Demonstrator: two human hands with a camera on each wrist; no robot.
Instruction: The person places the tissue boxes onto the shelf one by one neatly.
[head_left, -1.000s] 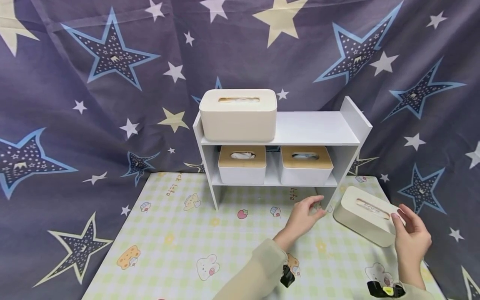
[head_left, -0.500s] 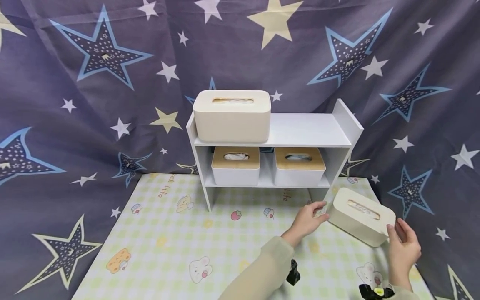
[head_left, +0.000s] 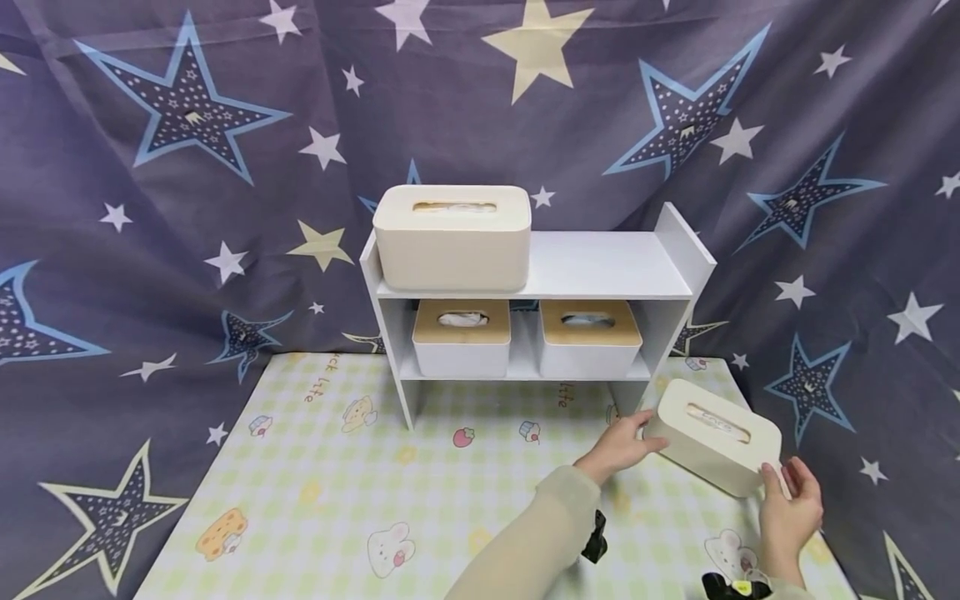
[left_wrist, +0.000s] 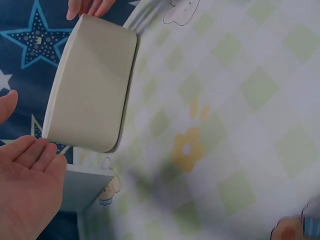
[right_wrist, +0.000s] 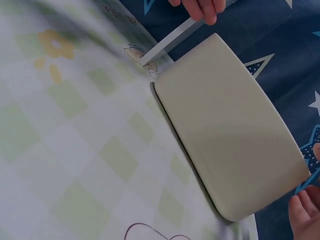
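A cream tissue box (head_left: 708,442) with a slotted lid sits at an angle on the checked tablecloth, right of the shelf. My left hand (head_left: 621,446) is at its left end, fingers extended and thumb apart; in the left wrist view the fingertips (left_wrist: 37,150) are close to the box's corner. At the opposite end is my right hand (head_left: 791,508), fingers loosely bent beside the end wall; contact there is hard to tell. In the right wrist view the long side of the tissue box (right_wrist: 230,130) faces the camera, its lower edge along the cloth.
A white two-tier shelf (head_left: 607,258) stands at the back. Its top level bears another cream tissue box (head_left: 453,250) on the left. Two white boxes with wooden lids, left (head_left: 461,354) and right (head_left: 590,354), sit on the lower level. A starry curtain (head_left: 187,250) hangs behind.
My left hand has moved right, up to the near end of the cream tissue box. My right hand has lowered along the other end. The view has shifted; the box stays put beside the shelf.
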